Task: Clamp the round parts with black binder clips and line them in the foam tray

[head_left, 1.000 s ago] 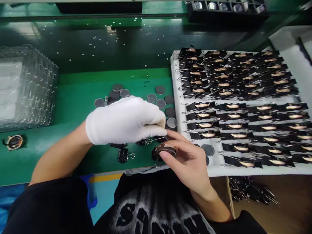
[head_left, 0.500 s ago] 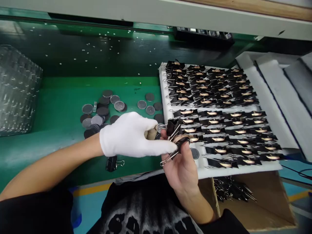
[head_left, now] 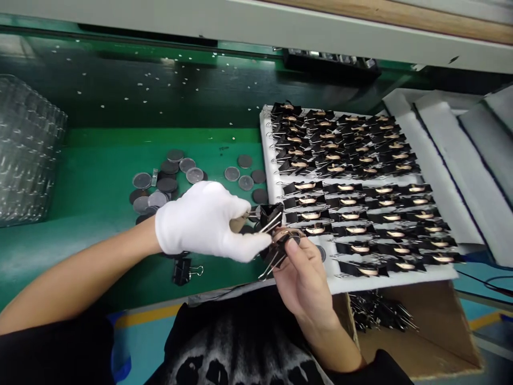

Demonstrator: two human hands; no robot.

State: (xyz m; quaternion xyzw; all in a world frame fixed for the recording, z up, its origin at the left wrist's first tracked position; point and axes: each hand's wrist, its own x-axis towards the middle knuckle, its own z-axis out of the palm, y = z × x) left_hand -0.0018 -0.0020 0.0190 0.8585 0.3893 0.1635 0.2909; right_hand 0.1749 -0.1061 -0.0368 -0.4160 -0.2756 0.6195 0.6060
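Note:
My left hand (head_left: pixel 204 223), in a white glove, pinches a black binder clip (head_left: pixel 269 216) by its wire handles. My bare right hand (head_left: pixel 304 272) grips a small round coil part (head_left: pixel 286 238) that has another binder clip on it. Both hands meet just above the near left corner of a white foam tray (head_left: pixel 269 176). The tray holds several rows of clipped coil parts (head_left: pixel 352 187). A loose binder clip (head_left: pixel 183 270) lies on the green bench below my left wrist.
Several grey discs (head_left: pixel 168 184) lie scattered on the green bench (head_left: pixel 100 176) behind my left hand. A stack of clear plastic trays (head_left: pixel 28 155) stands at far left. More white foam trays (head_left: pixel 460 155) lean at right. A cardboard box (head_left: pixel 420 331) holds spare clips (head_left: pixel 380 313).
Both hands rose from the bench to the tray's corner. My left hand picked up a binder clip and brought it against the part in my right hand. The view tilted upward.

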